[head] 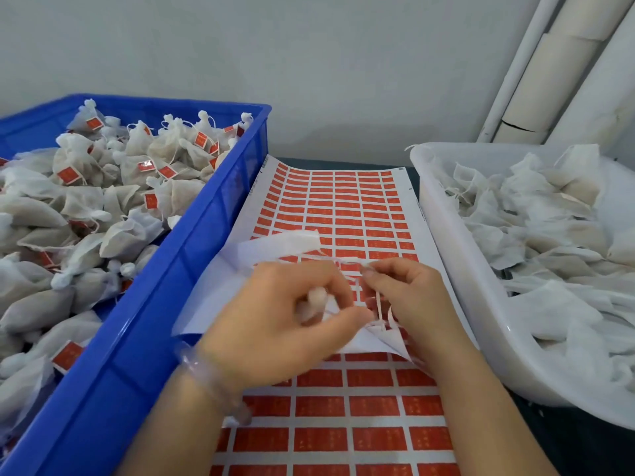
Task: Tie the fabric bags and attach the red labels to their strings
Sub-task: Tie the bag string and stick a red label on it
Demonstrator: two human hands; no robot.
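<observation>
A white fabric bag (275, 245) lies across the sheet of red labels (343, 207) in the middle. My left hand (275, 317) grips the bag's gathered neck, mostly hiding it. My right hand (409, 293) pinches the bag's thin white strings (379, 304) between thumb and fingers, just right of the left hand. A second label sheet (343, 410) lies nearest me, under my forearms. Finished bags with red labels (103, 187) fill the blue crate. Untied white bags (536, 228) are heaped in the white tub.
The blue crate (213, 214) stands along the left, its rim against the label sheet. The translucent white tub (457, 269) stands on the right. White pipes (549, 70) run up the grey wall at the back right.
</observation>
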